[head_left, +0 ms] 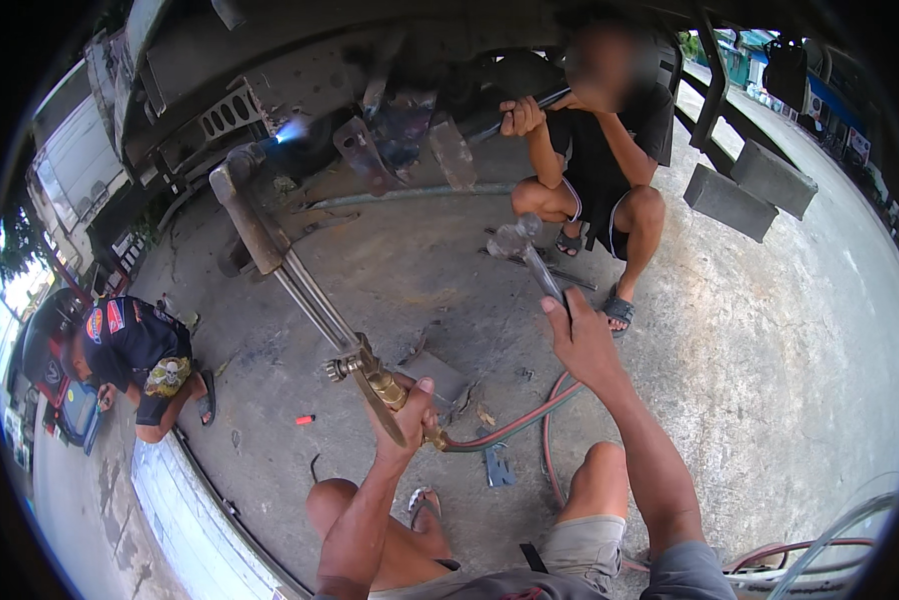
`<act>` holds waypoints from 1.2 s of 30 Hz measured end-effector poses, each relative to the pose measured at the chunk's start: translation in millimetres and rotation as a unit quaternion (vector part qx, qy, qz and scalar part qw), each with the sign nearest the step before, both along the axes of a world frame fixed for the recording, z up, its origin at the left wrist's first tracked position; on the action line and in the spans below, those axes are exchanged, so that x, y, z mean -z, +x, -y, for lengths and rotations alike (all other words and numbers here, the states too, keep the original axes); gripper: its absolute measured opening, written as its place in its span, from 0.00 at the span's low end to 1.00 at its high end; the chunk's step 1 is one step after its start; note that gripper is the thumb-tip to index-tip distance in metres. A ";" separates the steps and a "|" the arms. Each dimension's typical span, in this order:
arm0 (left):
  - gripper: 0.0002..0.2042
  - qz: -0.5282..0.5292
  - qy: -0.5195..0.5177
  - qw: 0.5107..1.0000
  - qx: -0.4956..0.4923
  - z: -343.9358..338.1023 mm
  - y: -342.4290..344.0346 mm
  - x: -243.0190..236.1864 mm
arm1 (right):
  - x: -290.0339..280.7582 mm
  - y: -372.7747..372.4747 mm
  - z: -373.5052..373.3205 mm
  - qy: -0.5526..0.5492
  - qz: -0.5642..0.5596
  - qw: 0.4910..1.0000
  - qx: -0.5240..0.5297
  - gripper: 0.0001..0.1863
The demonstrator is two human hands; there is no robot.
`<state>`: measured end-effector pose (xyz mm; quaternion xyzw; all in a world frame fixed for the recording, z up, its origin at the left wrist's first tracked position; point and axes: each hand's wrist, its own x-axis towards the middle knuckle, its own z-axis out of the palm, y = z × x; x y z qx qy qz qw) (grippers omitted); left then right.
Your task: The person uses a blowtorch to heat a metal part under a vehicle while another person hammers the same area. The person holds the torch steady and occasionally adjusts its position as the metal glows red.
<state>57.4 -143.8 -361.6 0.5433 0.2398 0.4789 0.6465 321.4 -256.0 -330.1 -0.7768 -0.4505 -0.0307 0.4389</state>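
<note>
My left hand (402, 428) is wrapped round the brass valve end of a cutting torch (315, 305). From the torch's far tip a blue-white flame (291, 130) burns close to rusty metal plates (365, 152) under a vehicle. Red and green hoses (510, 428) run from the torch's near end toward the right. In my right hand (587, 342) is a hammer (542, 268), gripped by its handle. The hammer's metal head points away from me, raised over the concrete floor.
Facing me, a person (610, 130) squats and holds a long bar. Another person (135, 345) crouches at the left. Two grey blocks (735, 200) are at the right. A metal plate (435, 380) and a small red object (306, 420) lie on the floor. The vehicle's frame hangs overhead.
</note>
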 end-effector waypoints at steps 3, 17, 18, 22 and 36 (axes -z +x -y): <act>0.13 -0.067 0.010 0.998 -0.015 1.7 0.1 -2.0 | 61.6 -1.1 83.9 -0.074 -0.140 0.984 0.078 0.23; 0.14 -0.340 0.206 0.914 -0.081 -13.2 71.3 1.4 | 338.7 40.5 281.0 -0.255 -0.345 0.838 0.336 0.19; 0.14 -0.340 0.211 0.913 -0.086 -16.0 70.2 6.9 | 345.7 41.7 283.2 -0.260 -0.351 0.834 0.338 0.17; 0.13 -0.337 0.206 0.914 -0.094 -14.7 70.5 10.6 | 379.7 58.0 293.3 -0.308 -0.320 0.837 0.318 0.15; 0.14 -0.316 0.238 0.903 -0.169 -29.3 72.0 -12.7 | 292.8 100.8 301.4 -0.579 -0.241 0.776 0.066 0.18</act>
